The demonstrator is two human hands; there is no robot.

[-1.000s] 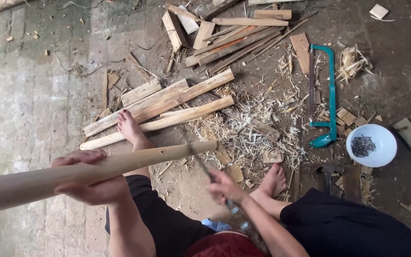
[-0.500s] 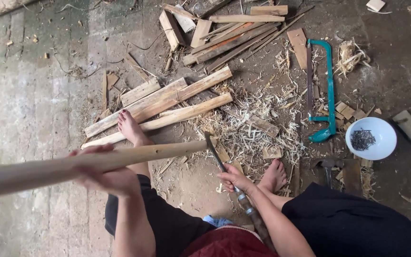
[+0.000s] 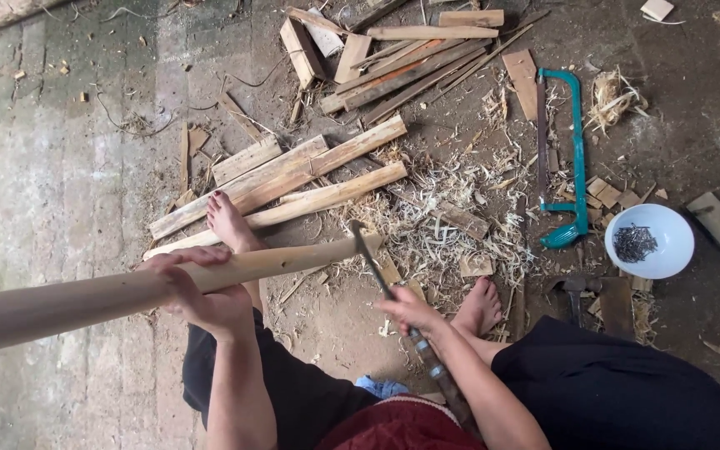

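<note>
Rough concrete floor [image 3: 60,183] fills the left half of the frame, giving way to packed dirt on the right, with pale wood shavings [image 3: 452,208] strewn across the middle. From my remote seat I see my left hand [image 3: 197,287] wrapped around a long pale wooden pole [image 3: 127,292], fingers curled over its top; the pole runs from the left edge up toward the centre, where its far end meets the blade. My right hand [image 3: 410,312] is closed on the handle of a long knife [image 3: 377,267], whose blade slants up and left until its tip touches the pole's end just above centre. Two bare feet show: one [image 3: 231,221] beside the pole at centre left, resting against a plank, the other [image 3: 478,307] right of my right hand among the shavings. Several long planks [image 3: 293,171] lie side by side on a slant just above the pole, and a heap of scrap boards [image 3: 402,58] sits at the upper centre. A teal bow saw [image 3: 575,150] lies upright in the picture at the upper right, and just below and right of it stands a white bowl [image 3: 668,250] holding dark nails [image 3: 633,242]. A hammer [image 3: 577,287] lies near the bowl, below and left of it. Dark trousers and a red cloth fill the bottom edge.
</note>
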